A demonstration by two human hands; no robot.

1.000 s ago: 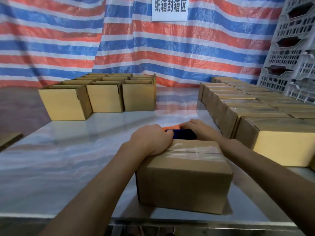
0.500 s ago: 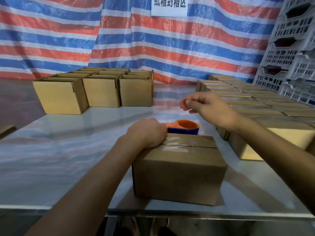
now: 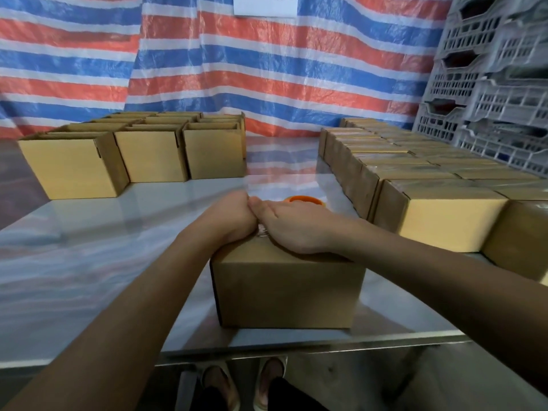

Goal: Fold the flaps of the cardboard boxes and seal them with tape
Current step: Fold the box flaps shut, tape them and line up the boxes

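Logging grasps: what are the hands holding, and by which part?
Nothing plainly gripped: right hand presses flat on top of the box; left hand rests curled beside it.

A tarp (image 3: pixel 207 69) striped in red, blue and white is hanging across the back, creased in places. A white sign (image 3: pixel 265 5) is sitting at its top, cut off by the frame and unreadable. Grey slotted crates (image 3: pixel 489 84) are standing stacked at the far right. A glossy table (image 3: pixel 89 247) is reflecting the stripes. Two light shoes (image 3: pixel 221 387) are showing below its near edge.
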